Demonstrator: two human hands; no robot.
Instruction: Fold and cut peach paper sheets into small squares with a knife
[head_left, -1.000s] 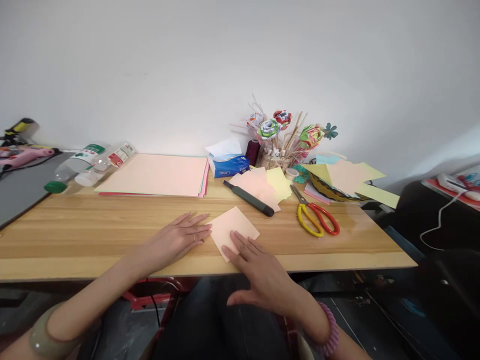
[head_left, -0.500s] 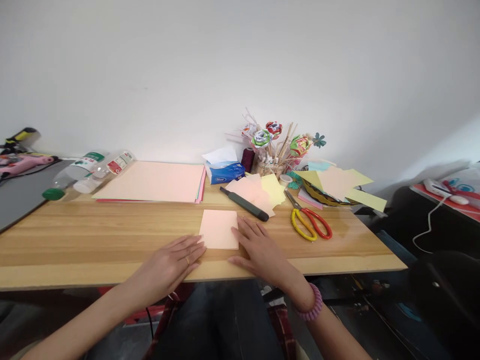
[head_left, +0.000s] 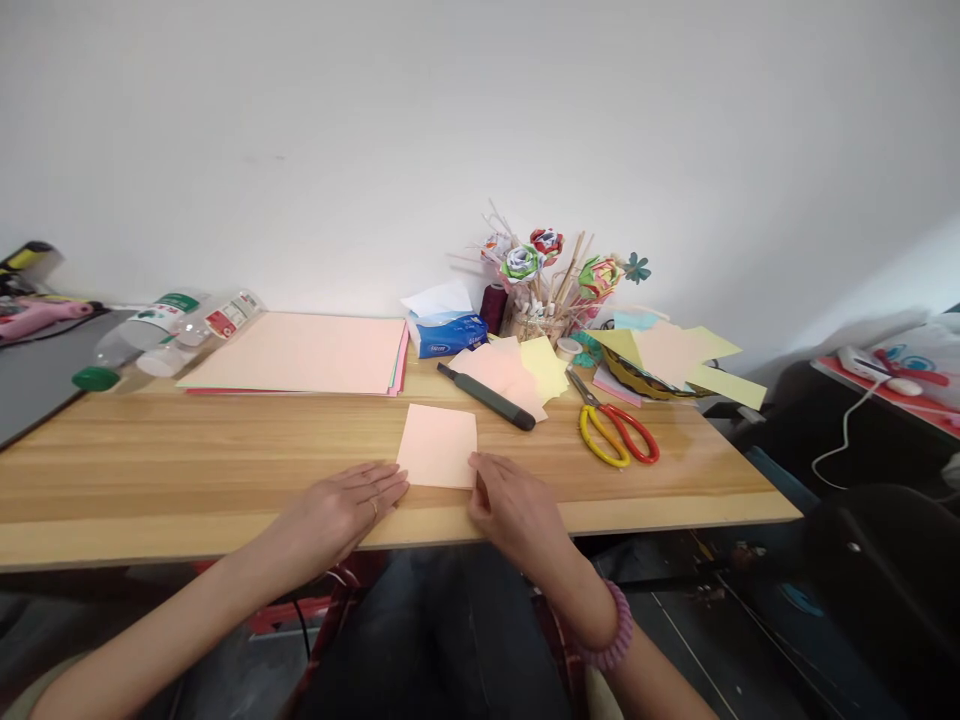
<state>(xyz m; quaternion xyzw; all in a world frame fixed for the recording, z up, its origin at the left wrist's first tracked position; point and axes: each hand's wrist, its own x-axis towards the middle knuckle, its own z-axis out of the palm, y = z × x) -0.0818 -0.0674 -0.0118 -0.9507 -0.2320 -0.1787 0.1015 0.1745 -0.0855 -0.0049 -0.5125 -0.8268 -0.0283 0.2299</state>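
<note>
A square of pale pink paper lies on the wooden table, close to its front edge. My left hand rests flat at the lower left corner of the square, fingers stretched out and fingertips on its edge. At the lower right corner, my right hand has thumb and forefinger drawn together on the paper's edge, its other fingers curled in. Beyond the square lie a dark green pen-like tool and loose pink and yellow paper pieces.
Scissors with yellow and red handles lie to the right. Large coloured sheets and plastic bottles are at the back left. A tissue pack, a jar of paper flowers and a basket with paper pieces stand along the wall.
My right hand's spread fingers have drawn together at the square's lower right corner. The square's top right corner now shows uncovered. My left hand has stayed at the lower left. The view has shifted slightly.
</note>
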